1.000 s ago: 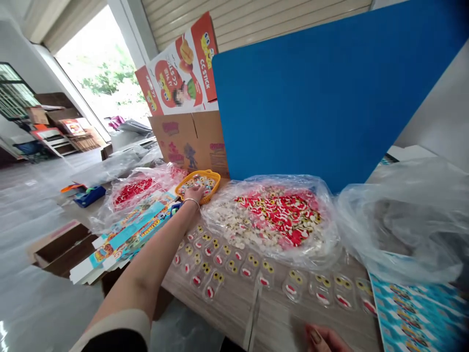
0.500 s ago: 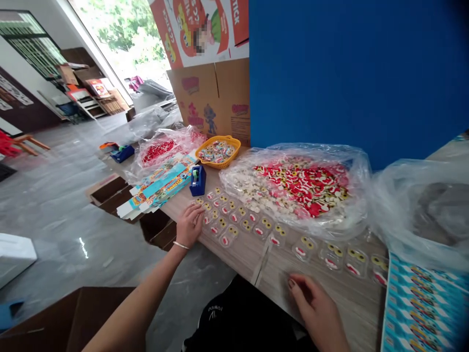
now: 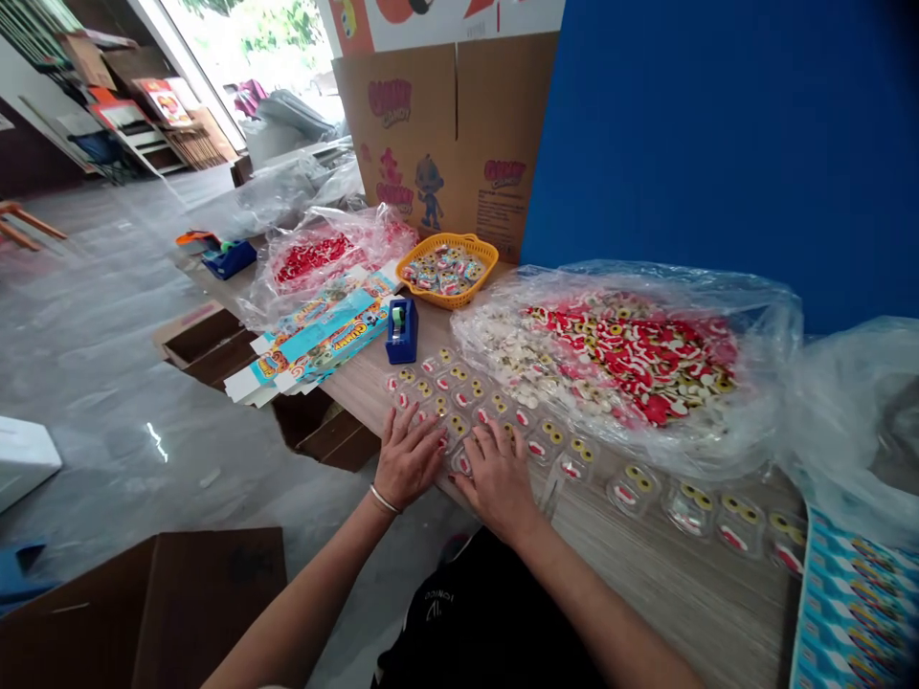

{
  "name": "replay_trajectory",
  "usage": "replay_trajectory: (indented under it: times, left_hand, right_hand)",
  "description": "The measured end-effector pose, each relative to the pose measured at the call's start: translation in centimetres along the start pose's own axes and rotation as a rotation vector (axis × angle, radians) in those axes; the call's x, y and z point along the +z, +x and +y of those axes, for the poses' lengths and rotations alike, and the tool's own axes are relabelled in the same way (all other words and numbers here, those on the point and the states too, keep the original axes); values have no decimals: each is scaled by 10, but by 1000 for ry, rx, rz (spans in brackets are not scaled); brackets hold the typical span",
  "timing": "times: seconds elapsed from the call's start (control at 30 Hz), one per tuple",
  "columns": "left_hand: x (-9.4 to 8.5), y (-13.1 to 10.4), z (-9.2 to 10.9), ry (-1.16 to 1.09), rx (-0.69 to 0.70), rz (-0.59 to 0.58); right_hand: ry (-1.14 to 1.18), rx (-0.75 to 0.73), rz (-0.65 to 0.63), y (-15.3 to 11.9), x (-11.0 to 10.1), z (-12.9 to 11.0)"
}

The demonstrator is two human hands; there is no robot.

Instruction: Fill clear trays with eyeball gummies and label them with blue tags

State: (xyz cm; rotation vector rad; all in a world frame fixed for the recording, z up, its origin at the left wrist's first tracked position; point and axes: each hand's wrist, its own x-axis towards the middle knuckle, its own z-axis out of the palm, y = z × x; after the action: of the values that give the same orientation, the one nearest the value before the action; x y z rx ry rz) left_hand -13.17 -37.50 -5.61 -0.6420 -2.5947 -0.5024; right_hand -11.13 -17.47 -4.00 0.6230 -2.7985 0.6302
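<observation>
Rows of small clear plastic trays (image 3: 632, 490), each with yellow ring-shaped gummies and a red-and-white mouth-shaped one, lie along the table. My left hand (image 3: 409, 457) rests palm down on the near left trays, fingers stretched out. Close beside it, my right hand (image 3: 497, 478) lies over neighbouring trays with its fingers spread. Both hands cover some of the trays beneath them. Behind the rows, a large clear bag (image 3: 624, 354) spills open over loose red, white and yellow gummies.
A yellow basket (image 3: 481, 282) of filled packs stands at the back. Left of the trays are a blue tape dispenser (image 3: 402, 335) and flat printed boxes (image 3: 323, 335). Blue printed cartons (image 3: 854, 612) sit at the right edge. Open cardboard boxes (image 3: 215, 593) are on the floor.
My right hand has moved left from the bare front of the table onto the trays beside my left hand. My left hand has shifted slightly nearer. The view has shifted too.
</observation>
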Motion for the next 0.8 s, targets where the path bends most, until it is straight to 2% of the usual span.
replay_trajectory:
  times: [0.17, 0.27, 0.37, 0.47, 0.57, 0.73, 0.8]
  left_hand:
    - [1, -12, 19, -49, -44, 65]
    - [2, -18, 34, -133, -3, 101]
    - [5, -20, 54, -256, 64, 85]
    - [12, -18, 85, -378, 132, 17]
    - [24, -13, 120, -494, 220, -66]
    - [39, 2, 175, -694, 368, -155]
    - [42, 10, 199, -816, 360, -196]
  right_hand:
    - [-14, 39, -50, -26, -2, 4]
    - [-12, 90, -79, -59, -16, 13]
    - [-6, 166, -57, -102, -36, 31]
    - [-15, 248, -11, -145, -58, 51]
    - [-18, 334, 31, -175, -75, 65]
    - [24, 383, 101, -192, -95, 71]
    - [16, 408, 160, -200, -106, 72]
